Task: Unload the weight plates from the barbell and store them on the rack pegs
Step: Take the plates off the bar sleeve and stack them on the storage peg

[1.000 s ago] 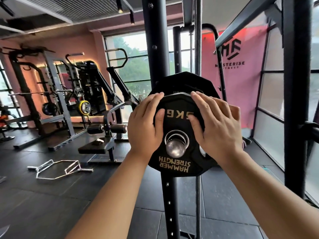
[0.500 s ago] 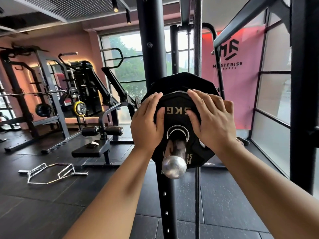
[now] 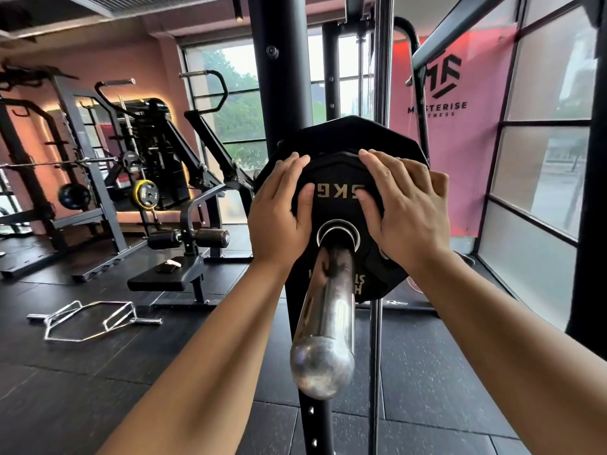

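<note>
**Head view, change.** 5 kg plate (image 3: pixel 338 205) slid rearward along the chrome rack peg (image 3: pixel 328 307); level with the peg's rounded end one second ago, now well back from it; long run of bare chrome left projecting toward the camera. Set close against the larger black plate (image 3: pixel 345 136) behind; actual contact not verifiable from this angle.

**Meaning for the task.** Judged as storage of this plate nearly complete; seating against the rear plate to be confirmed, then hands off and back for any remaining plates.

**Left hand** (image 3: pixel 279 221). Laid flat on the left half of the plate face; fingers (image 3: pixel 292 165) straight, reaching the upper rim; thumb resting on the face; pressing only, wrapped round nothing.

**Right hand** (image 3: pixel 407 208). Same on the right half; extended over the top edge; nothing clasped.

**Surroundings.**
- Black perforated rack upright (image 3: pixel 279 77) directly behind both plates.
- Thin vertical rod (image 3: pixel 376 356) just right of the peg.
- Hex bar (image 3: pixel 88 320) lying on the floor at left, well apart.
- Padded bench machine (image 3: pixel 184 254) beyond it.
- Yellow plate (image 3: pixel 144 192) on a far rack.
- Pink banner (image 3: pixel 437 103) and windows at right.

**Obstructions.** Nothing seen between hands and plate; projecting peg end lying between the forearms, to be cleared on withdrawal; lower plate lettering partly hidden by the peg.
</note>
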